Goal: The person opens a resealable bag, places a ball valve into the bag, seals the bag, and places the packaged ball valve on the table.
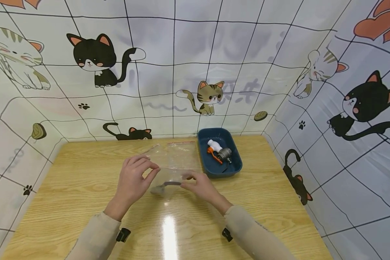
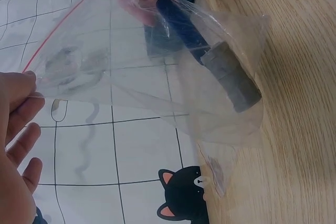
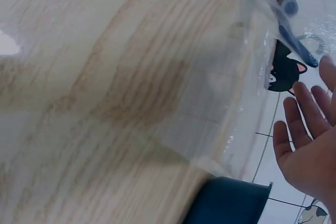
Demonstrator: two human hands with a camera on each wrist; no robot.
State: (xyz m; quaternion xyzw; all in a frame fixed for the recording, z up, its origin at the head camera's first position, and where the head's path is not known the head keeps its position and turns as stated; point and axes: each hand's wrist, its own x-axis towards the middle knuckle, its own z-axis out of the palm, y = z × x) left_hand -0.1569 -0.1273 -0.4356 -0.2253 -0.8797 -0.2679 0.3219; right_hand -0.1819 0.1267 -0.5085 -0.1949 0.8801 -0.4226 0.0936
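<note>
A clear zip bag [image 2: 136,85] with a red strip along its mouth hangs between my hands above the table. Inside it lies a grey cylindrical fitting [image 2: 231,77] with a long dark-blue handle [image 2: 181,27]; its exact kind is unclear through the plastic. My left hand [image 1: 136,177] pinches the bag's mouth at one corner, thumb against forefinger. On the opposite side, my right hand [image 1: 199,186] holds the bag's edge beside the handle's end. Part of that grip is hidden in the right wrist view, where the other fingers [image 3: 302,121] extend loosely.
A dark-blue tray [image 1: 201,155] stands at the back right, holding a white part [image 1: 214,145], an orange piece [image 1: 210,150] and a grey metal part [image 1: 224,154]. More clear plastic with a red strip [image 1: 182,142] lies behind my hands. A cat-print curtain [image 1: 159,79] borders the wooden table [image 1: 84,162].
</note>
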